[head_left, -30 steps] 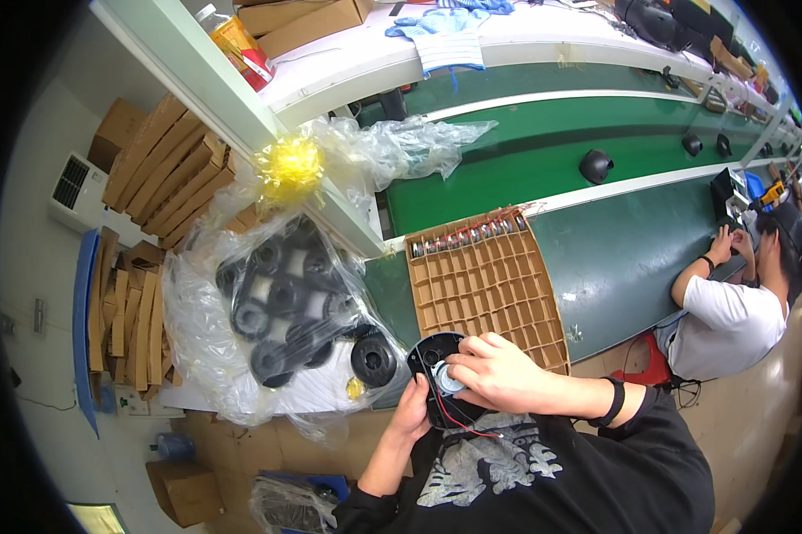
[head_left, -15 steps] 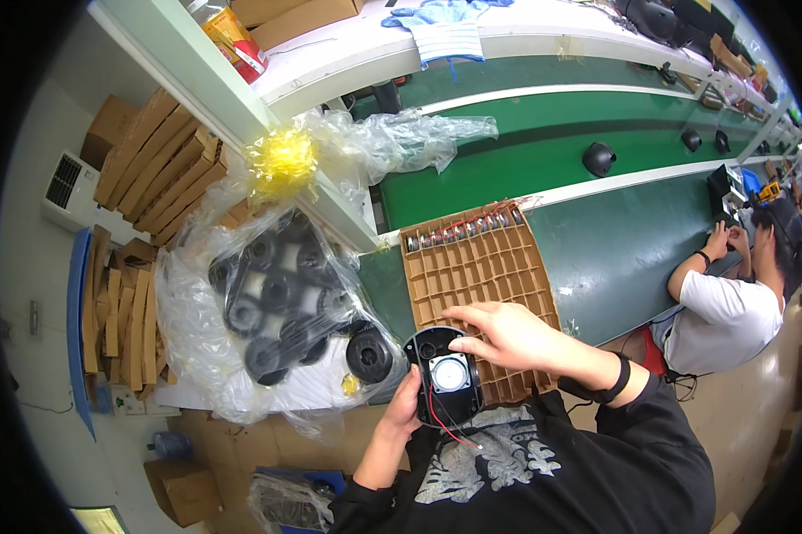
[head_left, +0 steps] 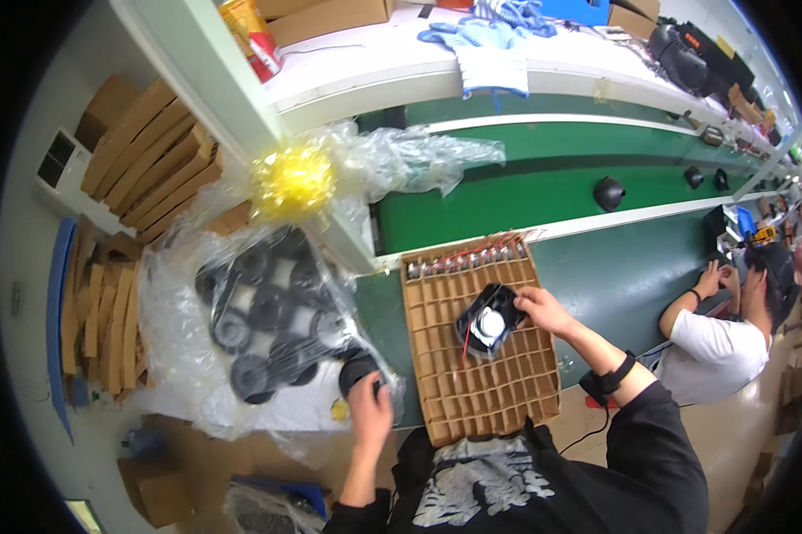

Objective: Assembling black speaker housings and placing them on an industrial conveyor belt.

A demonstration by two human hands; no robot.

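My right hand (head_left: 543, 311) grips the edge of a black speaker housing (head_left: 466, 334) above the cardboard divider tray (head_left: 436, 392). A silver-rimmed speaker (head_left: 489, 326) sits in that housing, and a red wire hangs from it. Off to the left, my left hand (head_left: 371, 409) closes its fingers on a round black housing (head_left: 356, 367) at the right edge of a plastic-wrapped batch. Several similar black round housings (head_left: 267, 307) stand under the clear plastic bag (head_left: 174, 356). At the tray's far end lies a row of small speakers (head_left: 467, 261) with red wires.
A green conveyor belt (head_left: 525, 196) runs behind the dark green bench (head_left: 596, 267), carrying a few black domes (head_left: 609, 193). A pale post (head_left: 205, 80) with yellow strapping (head_left: 294, 182) rises at left. On the right sits a co-worker (head_left: 725, 347). Folded cardboard (head_left: 152, 169) stands at far left.
My left hand has let go of the speaker housing and moved left onto a round black housing. My right hand now holds the speaker housing, tilted over the tray.
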